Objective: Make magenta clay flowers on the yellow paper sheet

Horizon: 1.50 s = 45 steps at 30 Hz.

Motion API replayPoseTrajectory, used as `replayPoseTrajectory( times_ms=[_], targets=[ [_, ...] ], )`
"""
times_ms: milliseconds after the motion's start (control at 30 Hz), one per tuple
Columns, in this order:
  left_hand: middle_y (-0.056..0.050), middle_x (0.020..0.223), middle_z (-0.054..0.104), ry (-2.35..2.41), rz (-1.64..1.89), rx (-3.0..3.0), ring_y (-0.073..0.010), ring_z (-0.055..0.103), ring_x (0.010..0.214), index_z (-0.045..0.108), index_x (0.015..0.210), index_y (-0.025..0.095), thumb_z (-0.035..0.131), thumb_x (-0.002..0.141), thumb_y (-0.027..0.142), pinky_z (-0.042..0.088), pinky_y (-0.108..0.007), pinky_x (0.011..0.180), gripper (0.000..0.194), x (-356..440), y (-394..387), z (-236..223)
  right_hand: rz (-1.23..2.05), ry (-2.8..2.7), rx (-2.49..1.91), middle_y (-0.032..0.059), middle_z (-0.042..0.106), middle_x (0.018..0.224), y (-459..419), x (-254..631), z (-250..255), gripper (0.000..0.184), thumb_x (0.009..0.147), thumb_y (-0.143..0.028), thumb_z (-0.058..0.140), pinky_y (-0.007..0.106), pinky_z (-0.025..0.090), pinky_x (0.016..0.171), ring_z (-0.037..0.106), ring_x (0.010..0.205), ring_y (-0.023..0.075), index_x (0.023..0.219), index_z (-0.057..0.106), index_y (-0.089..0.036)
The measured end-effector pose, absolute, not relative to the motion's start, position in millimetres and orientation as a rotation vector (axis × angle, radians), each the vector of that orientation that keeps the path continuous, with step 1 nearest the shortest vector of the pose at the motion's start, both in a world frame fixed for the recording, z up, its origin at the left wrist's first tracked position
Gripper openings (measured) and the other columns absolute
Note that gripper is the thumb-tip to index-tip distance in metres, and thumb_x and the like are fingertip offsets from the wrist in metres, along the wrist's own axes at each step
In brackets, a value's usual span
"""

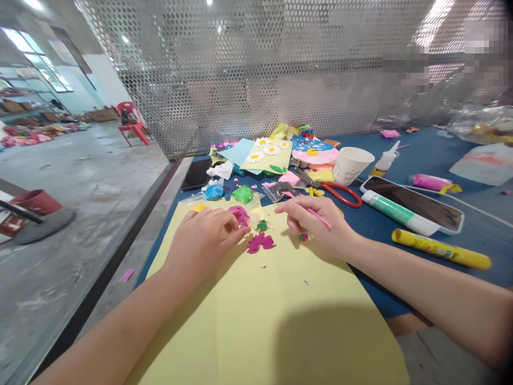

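My left hand [202, 243] pinches a crumpled piece of pink modelling clay [239, 215] between its fingertips. My right hand [315, 220] grips a thin pink plastic clay tool [316, 214], its tip pointing down and to the right. Both hands hover over a large pale yellow paper sheet [256, 326]. Between them, a magenta clay flower shape [261, 243] lies on the sheet, with a small green clay bit [262, 226] just above it. Tiny pink and green crumbs are scattered nearby.
A blue tabletop [436, 144] holds red-handled scissors [342, 194], a paper cup [352, 164], a yellow glue stick [441, 248], a phone [412, 203], a white-green tube [395, 213], clay packets and a daisy paper craft [260, 155]. A perforated metal screen [224, 69] stands behind.
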<state>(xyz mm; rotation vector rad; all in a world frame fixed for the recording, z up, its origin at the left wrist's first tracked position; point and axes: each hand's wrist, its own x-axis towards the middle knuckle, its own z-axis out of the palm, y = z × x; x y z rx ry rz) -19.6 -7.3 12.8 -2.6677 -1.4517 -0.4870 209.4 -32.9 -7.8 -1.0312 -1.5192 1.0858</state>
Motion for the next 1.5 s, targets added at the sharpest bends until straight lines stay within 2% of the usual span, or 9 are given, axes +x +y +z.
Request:
replayPoseTrajectory(
  times_ms=[267, 533, 700, 833, 1000, 1100, 1267, 1333, 1500],
  targets=[
    [0.001, 0.082, 0.073, -1.344, -0.536, -2.574, -0.0233, 0.065, 0.082, 0.065, 0.075, 0.023, 0.052, 0.093, 0.035, 0.037, -0.037, 0.074, 0.025, -22, -7, 8, 1.037, -1.539, -1.089, -0.0011, 0.059, 0.057, -34, 206, -5, 0.020, 0.072, -0.034, 0.076, 0.020, 0.041, 0.045, 0.052, 0.050, 0.0094, 0.069, 0.067, -0.017],
    [-0.001, 0.089, 0.073, -1.057, -0.615, -2.936, -0.0207, 0.065, 0.084, 0.068, 0.093, 0.022, 0.052, 0.085, 0.018, 0.044, -0.032, 0.071, 0.019, -22, -6, 8, 0.878, -1.727, -1.065, -0.0019, 0.058, 0.057, -38, 207, -4, 0.033, 0.084, -0.034, 0.064, 0.022, 0.037, 0.049, 0.050, 0.050, 0.0083, 0.057, 0.058, -0.017],
    [0.000, 0.087, 0.072, -1.114, -0.439, -3.048, -0.0196, 0.064, 0.081, 0.069, 0.095, 0.023, 0.049, 0.079, 0.011, 0.044, -0.030, 0.067, 0.028, -19, -5, 10, 0.692, -2.102, -1.015, -0.0013, 0.072, 0.073, -40, 206, -6, 0.016, 0.087, -0.030, 0.062, 0.031, 0.043, 0.081, 0.062, 0.068, 0.0125, 0.076, 0.066, -0.020],
    [-0.001, 0.095, 0.071, -1.144, -0.336, -3.044, -0.0215, 0.064, 0.089, 0.068, 0.099, 0.024, 0.051, 0.079, 0.013, 0.045, -0.033, 0.073, 0.028, -19, -4, 9, 0.609, -2.314, -0.922, -0.0044, 0.074, 0.077, -41, 204, -7, 0.010, 0.090, -0.026, 0.061, 0.038, 0.027, 0.103, 0.065, 0.072, 0.0107, 0.083, 0.066, -0.022],
    [-0.002, 0.090, 0.070, -1.203, -0.304, -2.979, -0.0224, 0.064, 0.087, 0.068, 0.085, 0.023, 0.051, 0.083, 0.018, 0.046, -0.036, 0.075, 0.018, -22, 0, 2, 0.540, -2.277, -0.921, -0.0044, 0.071, 0.071, -40, 206, -10, 0.018, 0.090, -0.032, 0.062, 0.033, 0.032, 0.095, 0.060, 0.066, 0.0101, 0.076, 0.066, -0.021],
    [-0.004, 0.092, 0.070, -1.230, -0.358, -2.926, -0.0217, 0.064, 0.083, 0.067, 0.092, 0.021, 0.050, 0.084, 0.017, 0.048, -0.034, 0.069, 0.019, -25, 3, 0, 0.491, -2.228, -0.962, -0.0050, 0.063, 0.056, -39, 208, -11, 0.032, 0.087, -0.038, 0.064, 0.031, 0.036, 0.085, 0.049, 0.054, 0.0089, 0.063, 0.061, -0.019],
    [-0.005, 0.097, 0.071, -0.977, -0.622, -2.888, -0.0212, 0.066, 0.088, 0.064, 0.099, 0.019, 0.047, 0.089, 0.018, 0.051, -0.031, 0.068, 0.020, -24, -4, 5, 0.493, -2.232, -0.927, -0.0037, 0.070, 0.067, -39, 208, -13, 0.010, 0.087, -0.032, 0.066, 0.032, 0.035, 0.085, 0.052, 0.059, 0.0098, 0.086, 0.070, -0.023],
    [-0.005, 0.093, 0.070, -0.789, -0.795, -2.879, -0.0197, 0.066, 0.087, 0.063, 0.099, 0.018, 0.052, 0.091, 0.023, 0.052, -0.031, 0.071, 0.014, -20, -10, 8, 0.549, -2.209, -0.906, -0.0035, 0.071, 0.067, -40, 207, -14, 0.012, 0.089, -0.030, 0.063, 0.030, 0.038, 0.082, 0.052, 0.057, 0.0094, 0.092, 0.072, -0.024],
    [-0.004, 0.089, 0.070, -0.482, -1.025, -2.881, -0.0148, 0.064, 0.078, 0.062, 0.099, 0.020, 0.064, 0.087, 0.023, 0.051, -0.027, 0.072, 0.013, -11, -20, 8, 0.852, -2.110, -1.015, -0.0009, 0.064, 0.051, -44, 200, -12, 0.033, 0.093, -0.039, 0.054, 0.025, 0.045, 0.063, 0.052, 0.051, 0.0107, 0.075, 0.074, -0.020]
  ],
)
